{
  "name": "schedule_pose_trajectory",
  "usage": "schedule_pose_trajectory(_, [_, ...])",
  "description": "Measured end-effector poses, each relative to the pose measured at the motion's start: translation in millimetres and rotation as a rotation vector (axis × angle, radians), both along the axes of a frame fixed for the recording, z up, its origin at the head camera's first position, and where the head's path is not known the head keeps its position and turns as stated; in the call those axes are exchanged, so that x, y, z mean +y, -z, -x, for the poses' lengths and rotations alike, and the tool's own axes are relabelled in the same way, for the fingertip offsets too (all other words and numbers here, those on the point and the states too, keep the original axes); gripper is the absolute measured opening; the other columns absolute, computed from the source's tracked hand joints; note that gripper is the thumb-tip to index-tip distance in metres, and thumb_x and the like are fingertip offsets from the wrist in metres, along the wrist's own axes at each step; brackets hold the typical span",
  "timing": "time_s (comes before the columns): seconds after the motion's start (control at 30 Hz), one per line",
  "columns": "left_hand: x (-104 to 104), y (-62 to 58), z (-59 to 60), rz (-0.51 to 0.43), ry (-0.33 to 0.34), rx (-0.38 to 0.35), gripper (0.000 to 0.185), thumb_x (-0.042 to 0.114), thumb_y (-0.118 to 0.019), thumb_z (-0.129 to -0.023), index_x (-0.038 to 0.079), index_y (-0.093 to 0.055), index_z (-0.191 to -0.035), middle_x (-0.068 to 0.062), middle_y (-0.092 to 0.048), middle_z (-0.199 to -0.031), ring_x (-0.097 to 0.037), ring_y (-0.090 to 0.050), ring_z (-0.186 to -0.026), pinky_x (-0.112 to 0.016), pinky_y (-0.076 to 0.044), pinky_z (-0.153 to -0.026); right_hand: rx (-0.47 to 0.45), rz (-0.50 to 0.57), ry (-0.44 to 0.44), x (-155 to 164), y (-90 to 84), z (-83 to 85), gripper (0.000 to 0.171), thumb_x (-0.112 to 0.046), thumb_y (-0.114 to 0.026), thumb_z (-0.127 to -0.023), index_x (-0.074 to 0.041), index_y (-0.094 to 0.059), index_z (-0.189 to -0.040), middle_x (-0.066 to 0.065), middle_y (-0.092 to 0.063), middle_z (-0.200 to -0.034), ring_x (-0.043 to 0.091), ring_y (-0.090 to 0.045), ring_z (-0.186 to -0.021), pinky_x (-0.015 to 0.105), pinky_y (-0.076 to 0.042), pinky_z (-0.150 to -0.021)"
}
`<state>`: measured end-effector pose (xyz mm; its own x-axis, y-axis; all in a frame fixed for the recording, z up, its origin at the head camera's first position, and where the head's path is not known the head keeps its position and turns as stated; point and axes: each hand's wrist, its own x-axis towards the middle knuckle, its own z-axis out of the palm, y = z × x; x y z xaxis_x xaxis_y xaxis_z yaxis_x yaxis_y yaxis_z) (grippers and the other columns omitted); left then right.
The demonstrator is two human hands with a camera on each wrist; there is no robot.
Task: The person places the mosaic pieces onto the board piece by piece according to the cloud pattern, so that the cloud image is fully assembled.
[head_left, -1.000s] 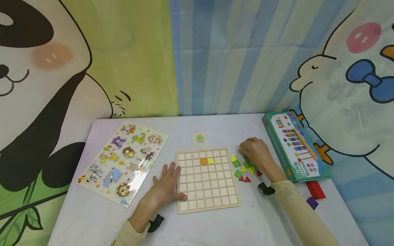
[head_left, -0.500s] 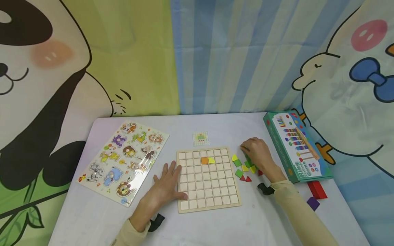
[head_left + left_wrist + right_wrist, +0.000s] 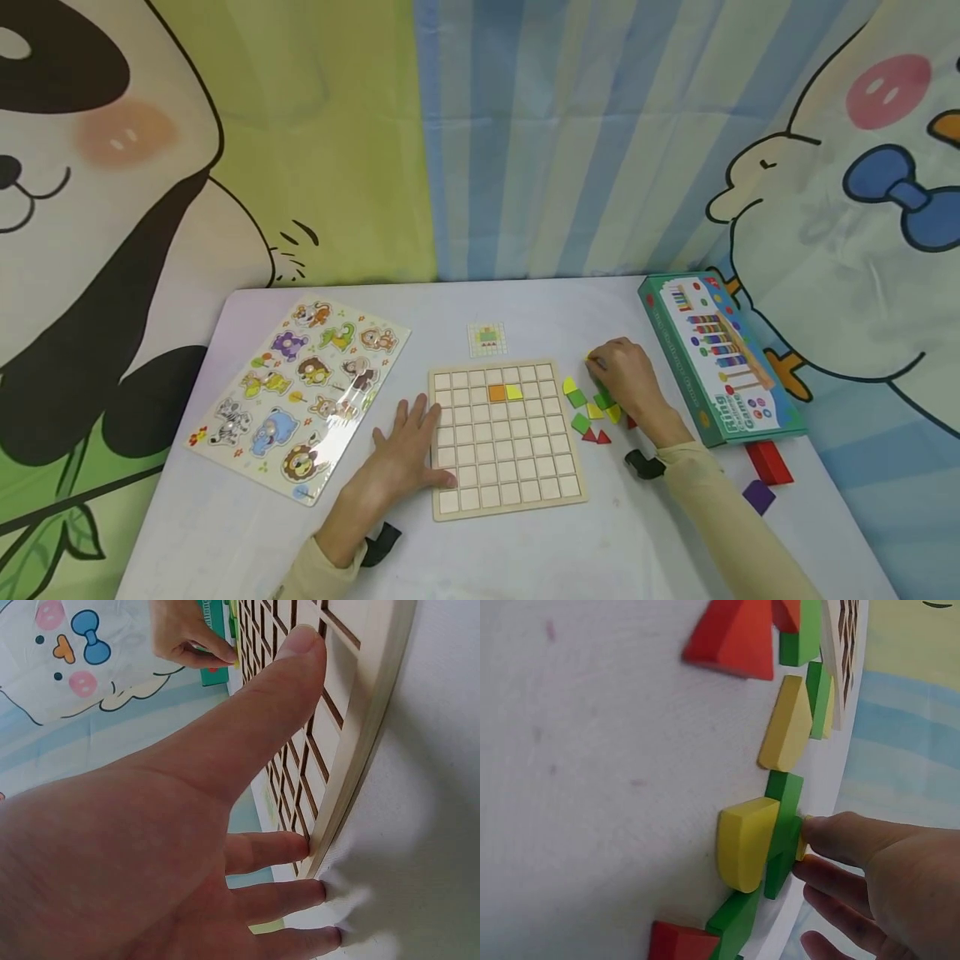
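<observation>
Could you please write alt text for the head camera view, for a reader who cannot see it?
A person's left hand rests flat on the edge of a wooden grid board holding an orange piece and a yellow piece, while the right hand reaches into loose coloured pieces beside it. An animal puzzle and a green game box lie on the white table.

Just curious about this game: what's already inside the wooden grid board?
An orange square and a yellow piece sit side by side in the grid board. The left hand covers some left-edge cells.

The left hand point(image 3: 401, 458) lay flat, fingers spread and straight. The right hand point(image 3: 626, 379) reached forward with its fingertips point(image 3: 821, 829) curled together in a pinch.
</observation>
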<state>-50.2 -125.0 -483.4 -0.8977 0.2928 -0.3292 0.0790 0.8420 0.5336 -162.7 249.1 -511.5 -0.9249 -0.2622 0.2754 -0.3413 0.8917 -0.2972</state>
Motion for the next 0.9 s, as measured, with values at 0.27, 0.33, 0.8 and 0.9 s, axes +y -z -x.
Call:
schedule_pose_trajectory(0.27, [0.1, -0.6, -0.7, 0.001, 0.000, 0.004, 0.113, 0.037, -0.092, -0.069, 0.000, -0.031, -0.157, -0.027, -0.016, -0.167, -0.054, -0.009, -0.153, -0.088, -0.013, -0.103, -0.021, 0.050, -0.009, 4.0, 5.3, 1.0, 0.008, -0.009, -0.078, -0.086, -0.002, -0.076, -0.087, 0.012, -0.075, -0.089, 0.032, -0.064, -0.097, 0.050, -0.054, -0.087])
schedule_pose_trajectory(0.33, [0.3, -0.8, -0.7, 0.002, -0.001, 0.002, 0.113, 0.037, -0.092, -0.069, 0.000, -0.031, -0.157, -0.027, -0.016, -0.167, -0.054, -0.009, -0.153, -0.088, -0.013, -0.103, -0.031, 0.059, -0.018, 4.5, 4.7, 0.8, 0.009, -0.009, -0.078, -0.087, -0.001, -0.075, -0.087, 0.012, -0.074, -0.090, 0.032, -0.062, -0.097, 0.049, -0.054, -0.087])
schedule_pose_trajectory(0.8, [0.7, -2.3, 0.2, 0.026, 0.005, -0.002, 0.114, 0.039, -0.091, -0.070, 0.001, -0.029, -0.158, -0.027, -0.015, -0.167, -0.053, -0.008, -0.153, -0.087, -0.014, -0.104, 0.018, 0.134, -0.369, -22.1, -15.1, -17.9, 0.019, -0.004, -0.082, -0.083, -0.002, -0.072, -0.098, 0.010, -0.070, -0.104, 0.025, -0.060, -0.107, 0.043, -0.058, -0.089])
schedule_pose_trajectory(0.9, [1.2, -2.1, -0.4, 0.025, 0.006, 0.002, 0.113, 0.038, -0.091, -0.070, 0.000, -0.030, -0.158, -0.027, -0.016, -0.167, -0.054, -0.009, -0.153, -0.087, -0.014, -0.103, 0.054, 0.123, -0.457, -33.3, -15.3, -25.3, 0.020, -0.003, -0.084, -0.080, -0.001, -0.072, -0.097, 0.010, -0.070, -0.103, 0.026, -0.061, -0.105, 0.039, -0.059, -0.083])
